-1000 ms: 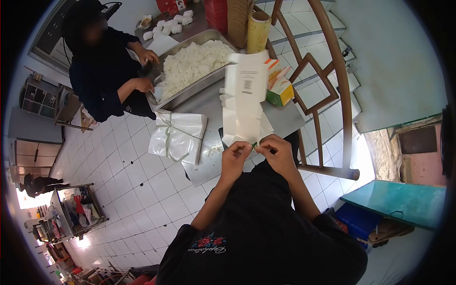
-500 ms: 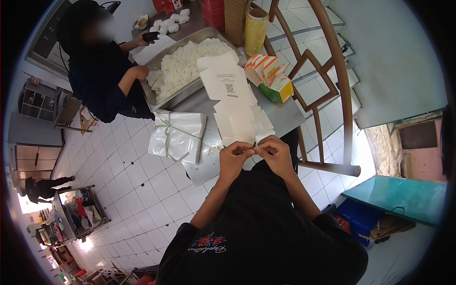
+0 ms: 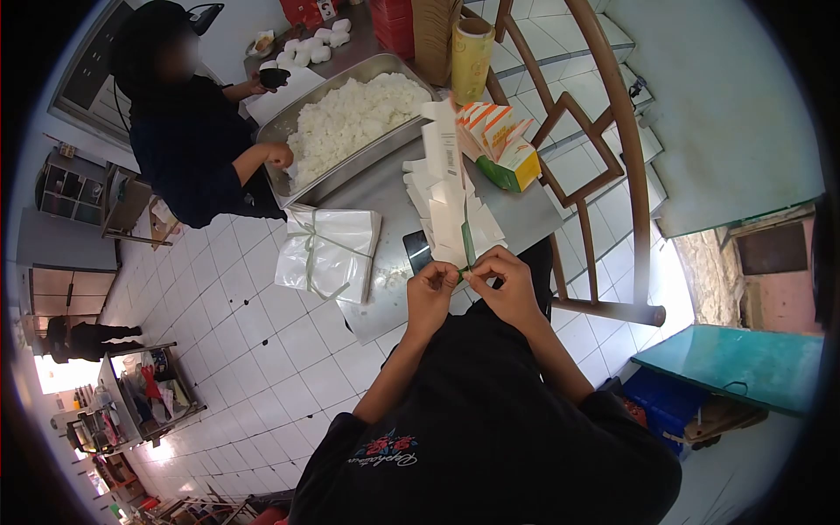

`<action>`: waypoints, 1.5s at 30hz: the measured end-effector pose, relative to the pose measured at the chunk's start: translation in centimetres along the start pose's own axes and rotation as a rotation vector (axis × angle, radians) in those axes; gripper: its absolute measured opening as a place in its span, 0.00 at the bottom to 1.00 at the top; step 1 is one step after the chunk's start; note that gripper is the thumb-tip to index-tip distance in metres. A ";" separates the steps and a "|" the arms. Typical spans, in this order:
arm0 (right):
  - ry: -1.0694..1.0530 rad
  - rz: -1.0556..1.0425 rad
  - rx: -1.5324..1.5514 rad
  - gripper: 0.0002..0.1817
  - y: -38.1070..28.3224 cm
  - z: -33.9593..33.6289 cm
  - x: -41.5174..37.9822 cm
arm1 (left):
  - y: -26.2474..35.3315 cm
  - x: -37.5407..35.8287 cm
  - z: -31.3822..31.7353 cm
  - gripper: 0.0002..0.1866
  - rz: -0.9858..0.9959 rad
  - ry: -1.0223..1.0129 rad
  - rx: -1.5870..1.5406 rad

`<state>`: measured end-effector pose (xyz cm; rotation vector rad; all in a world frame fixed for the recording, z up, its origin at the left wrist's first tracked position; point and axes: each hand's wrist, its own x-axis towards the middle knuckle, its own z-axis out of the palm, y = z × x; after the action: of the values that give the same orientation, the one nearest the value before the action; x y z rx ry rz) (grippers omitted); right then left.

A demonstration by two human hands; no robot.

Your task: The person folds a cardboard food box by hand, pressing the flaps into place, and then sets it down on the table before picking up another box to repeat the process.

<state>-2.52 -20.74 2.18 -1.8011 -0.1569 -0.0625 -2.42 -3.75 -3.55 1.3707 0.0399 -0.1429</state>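
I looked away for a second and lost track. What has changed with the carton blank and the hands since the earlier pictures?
The flat carton blank has swung from broad face up to nearly edge-on, a green side showing. Both hands, left and right, still pinch its near end. The co-worker's hand has moved into the rice tray. The bag bundle stayed put.

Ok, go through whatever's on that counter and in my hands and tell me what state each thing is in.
Flat carton: unfolded, held upright by its bottom edge.
Left hand: pinching the carton.
Right hand: pinching the carton.
Metal tray: filled with white rice.
Plastic bags: bundled, tied.
Cling film roll: standing upright.
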 end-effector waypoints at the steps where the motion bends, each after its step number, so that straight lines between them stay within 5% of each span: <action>1: -0.013 0.002 -0.035 0.04 -0.1 -0.1 0.0 | 0.1 -0.1 -0.1 0.12 -0.005 -0.004 0.006; 5: 0.011 0.009 -0.117 0.04 -0.1 0.0 0.2 | 0.6 0.0 0.0 0.11 -0.026 -0.001 -0.065; 11: -0.032 0.141 0.237 0.03 1.6 0.2 0.1 | 1.1 0.5 -0.5 0.10 -0.059 -0.049 -0.133; 14: -0.055 0.138 0.173 0.05 1.2 0.2 0.5 | 0.9 0.9 -0.8 0.10 -0.068 0.015 -0.115; 16: -0.054 -0.063 -0.153 0.06 0.7 0.2 0.9 | 1.0 0.9 -0.9 0.10 -0.056 0.027 -0.110; 23: 0.005 0.129 0.004 0.07 0.5 0.9 1.8 | 0.3 1.4 -0.4 0.12 0.007 0.095 -0.157; 28: 0.038 -0.104 -0.143 0.06 1.7 1.5 2.1 | -0.2 1.7 -0.6 0.11 -0.019 0.093 -0.150; 33: 0.031 -0.062 -0.112 0.10 1.6 1.3 2.1 | -0.5 2.2 -0.8 0.10 0.110 -0.016 -0.139; 36: 0.020 -0.069 -0.210 0.14 1.8 1.1 2.1 | 0.3 2.2 -0.9 0.15 0.010 -0.107 -0.016; 41: 0.022 -0.077 -0.323 0.20 1.3 1.2 1.8 | 1.5 1.9 -0.1 0.33 -0.031 -0.145 -0.292; 43: -0.090 -0.224 -0.719 0.19 1.1 1.2 1.9 | 0.3 2.2 -0.4 0.37 -0.065 -0.141 -0.289; 45: -0.068 -0.244 -0.741 0.18 0.3 1.7 1.8 | -0.5 2.4 -0.6 0.41 -0.095 -0.137 -0.286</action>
<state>-0.77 -19.05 1.77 -2.5147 -0.4457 -0.2603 -0.06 -3.45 -4.42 1.0717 0.0103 -0.2989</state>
